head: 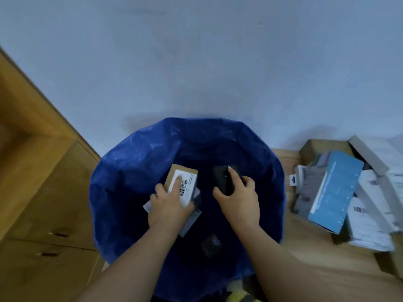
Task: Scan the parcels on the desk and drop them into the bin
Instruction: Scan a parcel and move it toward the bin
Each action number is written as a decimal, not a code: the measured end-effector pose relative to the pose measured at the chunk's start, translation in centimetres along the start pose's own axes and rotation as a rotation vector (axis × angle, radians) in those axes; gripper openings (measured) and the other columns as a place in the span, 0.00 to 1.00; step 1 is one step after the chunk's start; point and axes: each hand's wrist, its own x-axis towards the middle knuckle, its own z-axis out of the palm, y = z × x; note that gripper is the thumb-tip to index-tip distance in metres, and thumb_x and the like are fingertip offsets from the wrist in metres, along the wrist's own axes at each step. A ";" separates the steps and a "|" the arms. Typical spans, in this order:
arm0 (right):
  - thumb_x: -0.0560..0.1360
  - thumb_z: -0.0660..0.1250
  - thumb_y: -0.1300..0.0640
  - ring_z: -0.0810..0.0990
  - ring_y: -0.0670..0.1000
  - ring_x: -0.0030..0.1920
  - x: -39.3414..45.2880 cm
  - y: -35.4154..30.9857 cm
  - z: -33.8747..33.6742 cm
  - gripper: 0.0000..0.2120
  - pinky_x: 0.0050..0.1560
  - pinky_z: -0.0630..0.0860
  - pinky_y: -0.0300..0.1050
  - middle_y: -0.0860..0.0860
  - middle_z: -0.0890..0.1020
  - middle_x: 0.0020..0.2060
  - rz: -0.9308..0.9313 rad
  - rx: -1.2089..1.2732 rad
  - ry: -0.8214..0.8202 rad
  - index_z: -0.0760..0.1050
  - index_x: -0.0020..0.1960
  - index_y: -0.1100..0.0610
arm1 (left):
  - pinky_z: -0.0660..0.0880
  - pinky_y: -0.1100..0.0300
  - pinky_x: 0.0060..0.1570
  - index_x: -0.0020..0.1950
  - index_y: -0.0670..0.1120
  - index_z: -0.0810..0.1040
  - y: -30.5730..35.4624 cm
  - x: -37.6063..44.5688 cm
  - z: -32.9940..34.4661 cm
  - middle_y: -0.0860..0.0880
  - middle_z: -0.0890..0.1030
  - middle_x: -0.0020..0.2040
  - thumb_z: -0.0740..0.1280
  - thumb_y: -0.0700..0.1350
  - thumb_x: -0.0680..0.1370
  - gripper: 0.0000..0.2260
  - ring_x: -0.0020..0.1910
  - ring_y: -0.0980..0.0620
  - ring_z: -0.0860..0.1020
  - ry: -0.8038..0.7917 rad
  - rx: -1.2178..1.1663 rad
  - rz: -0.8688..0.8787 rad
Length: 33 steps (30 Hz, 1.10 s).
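Head view looks down into a round bin lined with a blue plastic bag (135, 171). Left hand (169, 205) grips a small brown cardboard parcel with a white barcode label (185, 182), forefinger laid straight along the label, thumb and other fingers curled round its sides; parcel is held above the bin opening, label facing up. Some pale, flat packets (192, 221) show under that hand, too blurred to tell if they are held or lying in the bin. Right hand (238, 199) grips a black handheld scanner (224, 177), forefinger stretched along its top, other fingers wrapped round the body, also over the bin, just beside the parcel but apart. A dark small item (211, 247) lies deep in the bin. On the wooden desk (316, 258) at right sits a pile of parcels: a blue rectangular box (335, 192), grey and white packets (370, 214). Wooden cabinet with drawers (43, 203) stands left of the bin.
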 end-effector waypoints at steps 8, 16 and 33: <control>0.76 0.66 0.38 0.68 0.58 0.68 1.5 4.4 8.2 0.33 0.65 0.72 0.60 0.52 0.59 0.76 0.277 -0.025 -0.085 0.57 0.77 0.34 | 0.74 0.45 0.53 0.79 0.61 0.51 -3.1 4.3 8.4 0.42 0.53 0.72 0.65 0.63 0.76 0.36 0.67 0.38 0.61 -0.198 0.118 0.084; 0.77 0.64 0.37 0.67 0.58 0.69 3.5 9.9 14.6 0.34 0.66 0.70 0.56 0.53 0.56 0.78 0.443 -0.159 -0.185 0.53 0.79 0.35 | 0.75 0.49 0.53 0.79 0.62 0.47 -5.4 6.8 14.9 0.42 0.53 0.72 0.67 0.61 0.75 0.39 0.66 0.41 0.60 -0.276 0.185 0.211; 0.77 0.65 0.38 0.66 0.58 0.68 3.7 15.7 20.8 0.34 0.67 0.70 0.60 0.53 0.57 0.77 0.524 -0.184 -0.280 0.54 0.79 0.35 | 0.74 0.52 0.54 0.79 0.63 0.41 -8.3 7.4 24.8 0.42 0.49 0.75 0.62 0.64 0.77 0.38 0.69 0.42 0.58 -0.476 0.239 0.167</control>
